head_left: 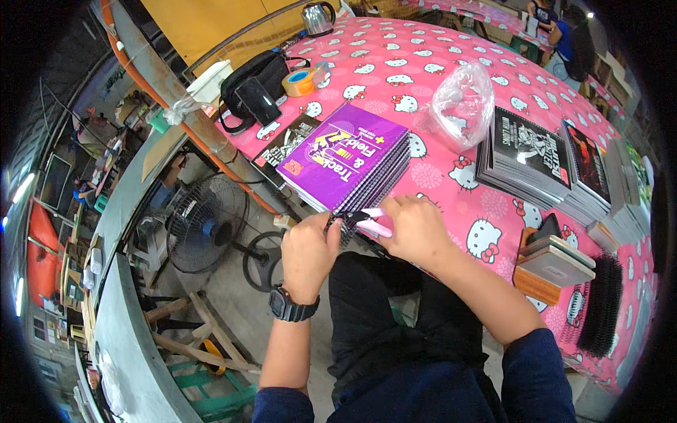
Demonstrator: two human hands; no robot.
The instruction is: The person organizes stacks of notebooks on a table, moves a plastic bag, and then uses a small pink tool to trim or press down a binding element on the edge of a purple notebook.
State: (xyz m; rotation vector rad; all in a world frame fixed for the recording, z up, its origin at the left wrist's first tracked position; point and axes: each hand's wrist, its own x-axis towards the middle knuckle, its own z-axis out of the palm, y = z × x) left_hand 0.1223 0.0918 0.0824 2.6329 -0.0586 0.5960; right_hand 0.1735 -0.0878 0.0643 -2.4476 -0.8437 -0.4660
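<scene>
A stack of purple-covered spiral notebooks (345,166) lies at the near edge of a table with a pink patterned cloth (437,77). My left hand (309,255) pinches the black wire binding at the stack's near corner. My right hand (416,229) holds a small pink-handled cutter (374,222), its tip against that same binding. Both hands sit just off the table's edge, above my lap.
Stacks of dark-covered notebooks (525,158) lie to the right, with a clear plastic bag (462,106) behind them. Black binding coils (603,303), wooden blocks (553,264), a black bag (254,88), tape roll (299,82) and kettle (318,17) are around. A floor fan (204,225) stands left.
</scene>
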